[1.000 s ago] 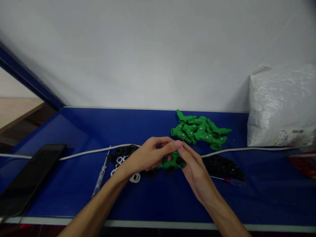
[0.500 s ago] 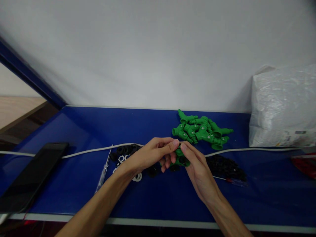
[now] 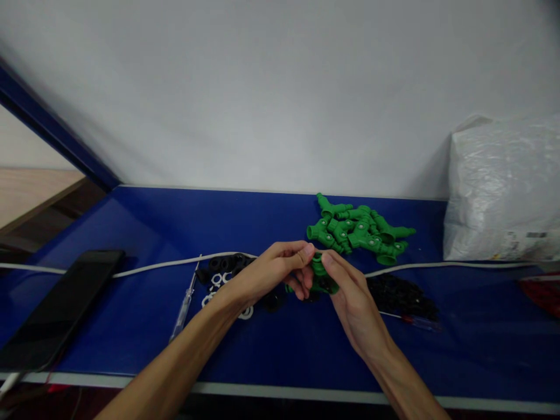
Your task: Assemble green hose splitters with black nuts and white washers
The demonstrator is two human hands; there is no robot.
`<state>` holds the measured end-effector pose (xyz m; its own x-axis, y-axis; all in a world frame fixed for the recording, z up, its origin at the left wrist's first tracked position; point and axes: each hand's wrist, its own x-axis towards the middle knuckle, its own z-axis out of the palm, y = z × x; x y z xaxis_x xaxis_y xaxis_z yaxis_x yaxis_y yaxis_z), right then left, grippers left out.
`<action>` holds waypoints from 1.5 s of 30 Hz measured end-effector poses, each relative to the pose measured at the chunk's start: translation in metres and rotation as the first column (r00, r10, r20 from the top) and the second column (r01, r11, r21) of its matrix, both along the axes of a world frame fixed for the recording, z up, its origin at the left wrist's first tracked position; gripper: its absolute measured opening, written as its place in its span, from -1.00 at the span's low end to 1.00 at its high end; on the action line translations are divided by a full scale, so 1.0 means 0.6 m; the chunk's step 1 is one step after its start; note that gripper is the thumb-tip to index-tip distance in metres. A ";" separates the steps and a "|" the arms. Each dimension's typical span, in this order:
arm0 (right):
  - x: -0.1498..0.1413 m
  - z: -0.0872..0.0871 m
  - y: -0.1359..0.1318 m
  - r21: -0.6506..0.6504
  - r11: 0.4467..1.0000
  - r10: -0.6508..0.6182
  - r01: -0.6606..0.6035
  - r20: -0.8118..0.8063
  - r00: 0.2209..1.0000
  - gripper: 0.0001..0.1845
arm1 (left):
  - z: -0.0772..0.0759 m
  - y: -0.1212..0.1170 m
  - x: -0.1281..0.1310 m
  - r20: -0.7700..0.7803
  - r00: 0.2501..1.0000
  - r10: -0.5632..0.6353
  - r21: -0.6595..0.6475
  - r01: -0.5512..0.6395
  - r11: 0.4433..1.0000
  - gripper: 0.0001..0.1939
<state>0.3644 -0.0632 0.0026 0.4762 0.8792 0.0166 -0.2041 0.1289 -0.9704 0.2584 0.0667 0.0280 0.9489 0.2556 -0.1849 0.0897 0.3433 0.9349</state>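
Observation:
My left hand [image 3: 273,272] and my right hand [image 3: 350,294] meet over the middle of the blue table [image 3: 131,227], both with fingers closed round one green plastic fitting [image 3: 322,279] held a little above the surface. Its black parts show between my fingers. Behind my hands lies a pile of green fittings [image 3: 359,230]. Black rings and white washers [image 3: 221,274] lie just left of my left hand. A heap of small black parts [image 3: 400,294] sits to the right of my right hand.
A white cable [image 3: 153,267] runs across the table from left to right. A screwdriver [image 3: 184,306] lies beside the washers. A black phone [image 3: 56,312] rests at the front left. A white plastic bag [image 3: 503,192] stands at the right by the wall.
My hands have lifted slightly and turned the green fitting between the fingers. The view has drifted a little, and everything else on the table has stayed in place.

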 end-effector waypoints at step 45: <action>-0.007 0.014 0.005 0.019 1.000 -0.001 0.003 -0.138 0.990 -0.76 | -0.010 -0.024 0.019 0.018 0.987 0.159 0.036 -0.160 0.986 -0.47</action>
